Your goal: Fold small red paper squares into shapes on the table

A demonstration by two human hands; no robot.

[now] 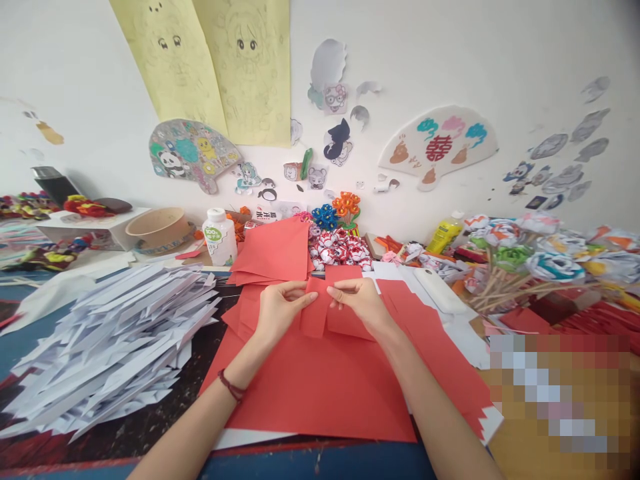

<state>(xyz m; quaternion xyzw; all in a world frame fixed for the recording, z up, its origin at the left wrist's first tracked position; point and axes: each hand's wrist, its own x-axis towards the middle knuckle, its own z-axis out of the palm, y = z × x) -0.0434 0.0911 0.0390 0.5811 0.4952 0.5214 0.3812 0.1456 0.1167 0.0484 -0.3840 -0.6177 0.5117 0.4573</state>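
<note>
A small strip of red paper (315, 317) is held up between my two hands, above larger red sheets (320, 393) spread on the table. My left hand (285, 303) pinches its upper left side between thumb and fingers. At the upper right edge, my right hand (361, 301) grips the same strip, thumb and index finger closed. Under and beside my right hand lies another red piece (350, 325). Just beyond my hands rests a stack of red squares (274, 250).
A big heap of folded white paper strips (115, 333) lies left. Behind stand a white bottle (219, 237), a wooden-coloured round tub (156, 230) and red-white paper flowers (337, 250). Paper flowers on sticks (520, 260) and a yellow bottle (445, 233) are right.
</note>
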